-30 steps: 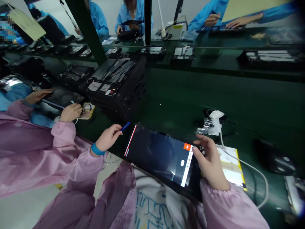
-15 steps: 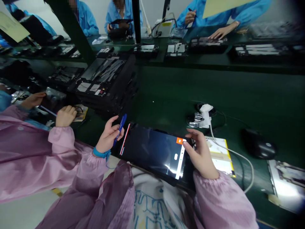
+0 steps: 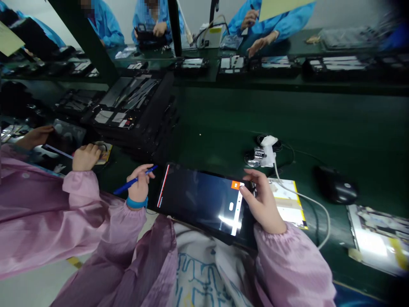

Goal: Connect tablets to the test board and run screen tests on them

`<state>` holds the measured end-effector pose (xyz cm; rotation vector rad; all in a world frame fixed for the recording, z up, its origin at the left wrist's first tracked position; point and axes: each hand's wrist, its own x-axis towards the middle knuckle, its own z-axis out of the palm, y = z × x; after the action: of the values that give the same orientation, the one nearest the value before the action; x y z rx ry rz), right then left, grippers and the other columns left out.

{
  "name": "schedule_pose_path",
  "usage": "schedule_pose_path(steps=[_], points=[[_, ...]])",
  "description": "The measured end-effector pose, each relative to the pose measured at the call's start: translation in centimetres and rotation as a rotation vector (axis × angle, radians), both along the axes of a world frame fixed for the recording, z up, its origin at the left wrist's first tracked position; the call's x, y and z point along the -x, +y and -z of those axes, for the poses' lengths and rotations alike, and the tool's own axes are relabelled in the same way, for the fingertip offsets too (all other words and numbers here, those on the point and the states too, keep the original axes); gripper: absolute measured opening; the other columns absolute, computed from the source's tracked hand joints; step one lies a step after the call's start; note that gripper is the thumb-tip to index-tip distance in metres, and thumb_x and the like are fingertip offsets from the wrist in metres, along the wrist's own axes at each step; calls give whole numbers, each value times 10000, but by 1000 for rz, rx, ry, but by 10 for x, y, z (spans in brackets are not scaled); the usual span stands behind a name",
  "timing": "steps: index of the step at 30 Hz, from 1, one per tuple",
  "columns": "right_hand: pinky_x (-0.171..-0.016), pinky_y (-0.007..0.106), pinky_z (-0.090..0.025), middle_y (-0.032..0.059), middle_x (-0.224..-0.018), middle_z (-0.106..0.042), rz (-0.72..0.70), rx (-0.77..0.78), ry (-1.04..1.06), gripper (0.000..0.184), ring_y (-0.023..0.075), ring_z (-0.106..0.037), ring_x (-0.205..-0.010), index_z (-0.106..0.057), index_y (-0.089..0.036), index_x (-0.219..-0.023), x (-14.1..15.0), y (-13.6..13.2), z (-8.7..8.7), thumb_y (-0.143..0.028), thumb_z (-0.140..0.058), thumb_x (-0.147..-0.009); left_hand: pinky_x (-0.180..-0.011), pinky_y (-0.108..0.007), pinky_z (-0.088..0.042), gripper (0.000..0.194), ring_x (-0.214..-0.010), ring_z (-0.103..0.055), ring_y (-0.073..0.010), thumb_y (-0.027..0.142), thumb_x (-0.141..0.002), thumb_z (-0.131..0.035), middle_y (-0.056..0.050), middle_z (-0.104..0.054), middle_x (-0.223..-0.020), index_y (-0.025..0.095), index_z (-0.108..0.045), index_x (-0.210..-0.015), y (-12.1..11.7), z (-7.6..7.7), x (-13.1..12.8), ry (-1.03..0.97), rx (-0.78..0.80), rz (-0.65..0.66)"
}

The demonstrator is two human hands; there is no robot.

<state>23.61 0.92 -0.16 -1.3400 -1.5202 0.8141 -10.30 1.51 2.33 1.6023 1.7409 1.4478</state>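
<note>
- A blue pen [image 3: 123, 186] is pinched between the fingers and thumb of the left hand [image 3: 139, 186]; it is held aslant, with its upper end directed toward the tablet [image 3: 194, 196].
- The tablet is placed between the two hands, in front of the body, at the near side of the green bench [image 3: 217, 128]; whether it is borne by the bench or by the lap cannot be told.
- The left hand is held just beside the tablet's left end, apart from it.
- The tablet's right end is reached by the right hand [image 3: 266, 207]: the thumb is set at the white strip, near the orange square [image 3: 235, 185], and the index finger is stretched along the far side.
- A gap is left between that thumb and index finger; the other fingers are largely hidden, so whether the tablet is gripped cannot be told.
- A yellow-edged sheet [image 3: 289, 209] is seen just beyond the right hand, partly crossed by a white cable [image 3: 311, 200].
- A black mouse [image 3: 336, 185] is placed farther right, well apart from both hands.
- Black units [image 3: 134, 111] are stacked beyond the left hand.
- At the left, a co-worker's hand [image 3: 85, 157] is seen near another dark panel [image 3: 65, 138].
</note>
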Motion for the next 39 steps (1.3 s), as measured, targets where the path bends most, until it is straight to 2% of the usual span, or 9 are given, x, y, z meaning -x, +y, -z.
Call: schedule_pose_path(steps=[4, 6, 9, 12, 20, 26, 32, 36, 39], points=[[-893, 409, -422, 65, -1026, -523, -6, -8, 10, 462, 231, -532, -987, -457, -236, -1220, 0, -1, 0, -470, -571, -838, -694, -263, -476, 317, -736, -614, -141, 476, -861, -534, -70, -689, -946, 172, -617, -828, 4, 3, -11, -33, 184, 86], [-894, 408, -424, 65, -1033, -520, -12, -14, 14, 459, 231, -530, -991, -457, -239, -1219, 0, -1, 0, -467, -575, -838, -686, -257, -475, 294, -742, -613, -145, 474, -844, -559, -47, -683, -880, 185, -570, -787, 9, 6, -16, -113, 230, 106], [-899, 412, -426, 65, -1032, -515, -24, -28, 14, 459, 231, -529, -990, -456, -239, -1219, 0, 0, -1, -467, -577, -840, -593, -243, -464, 288, -642, -591, -137, 478, -822, -586, -8, -642, -737, 206, -502, -781, 19, 11, -20, -400, 271, 144], [-907, 424, -429, 67, -1028, -513, -37, -50, 2, 469, 234, -527, -987, -448, -235, -1228, -1, 0, 0, -476, -570, -845, -618, -246, -481, 305, -636, -602, -137, 420, -756, -679, 25, -608, -676, 215, -454, -778, 27, 11, -26, -641, 254, 211], [-977, 483, -412, 109, -1213, -491, -90, -121, -109, 543, 273, -491, -1129, -374, -247, -1335, -9, -14, -2, -443, -557, -863, -795, -366, -520, 365, -853, -681, -229, 318, -703, -735, -32, -710, -874, 216, -402, -811, 33, 4, -29, -834, 295, 357], [-1075, 651, -228, 159, -1455, -257, -116, -211, -347, 853, 387, -234, -1366, -177, -242, -1457, -12, -45, -5, -442, -640, -770, -816, -388, -526, 365, -915, -680, -256, 254, -688, -752, -72, -719, -987, 206, -409, -805, 34, 3, -29, -882, 288, 392], [-1043, 739, -123, 179, -1503, -152, -77, -155, -494, 891, 438, -67, -1411, -141, -244, -1461, -2, -72, -1, -415, -643, -746, -766, -371, -543, 378, -865, -687, -246, 250, -662, -765, -66, -726, -961, 207, -414, -794, 36, 1, -31, -867, 274, 380], [-1046, 736, -125, 192, -1466, -222, -24, -199, -443, 867, 432, -137, -1396, -158, -231, -1452, -5, -74, 3, -456, -625, -757, -747, -399, -547, 389, -853, -684, -261, 282, -647, -765, -62, -725, -932, 217, -406, -781, 37, 0, -32, -820, 292, 340], [-1052, 637, -275, 189, -1369, -368, 131, -194, -275, 723, 356, -356, -1308, -210, -205, -1423, -27, -67, 6, -430, -553, -828, -746, -417, -545, 375, -871, -679, -272, 289, -648, -755, -51, -722, -920, 224, -410, -780, 38, -1, -32, -791, 302, 325]])
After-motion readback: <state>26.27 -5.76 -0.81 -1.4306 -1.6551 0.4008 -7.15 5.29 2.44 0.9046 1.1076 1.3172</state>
